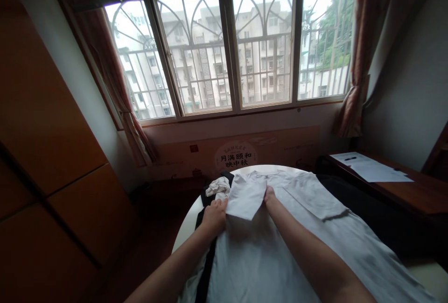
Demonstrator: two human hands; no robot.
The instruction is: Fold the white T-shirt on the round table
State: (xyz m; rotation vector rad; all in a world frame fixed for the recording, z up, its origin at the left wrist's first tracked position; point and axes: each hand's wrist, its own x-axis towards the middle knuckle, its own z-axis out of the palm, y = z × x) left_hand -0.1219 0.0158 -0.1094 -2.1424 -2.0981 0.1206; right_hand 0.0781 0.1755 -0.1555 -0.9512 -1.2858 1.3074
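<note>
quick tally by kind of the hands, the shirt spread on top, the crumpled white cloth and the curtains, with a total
Left hand and right hand: 2
White shirt spread on top: 1
Crumpled white cloth: 1
Left curtain and right curtain: 2
Total: 6

barred window (227, 46) between reddish curtains (366, 41)
</note>
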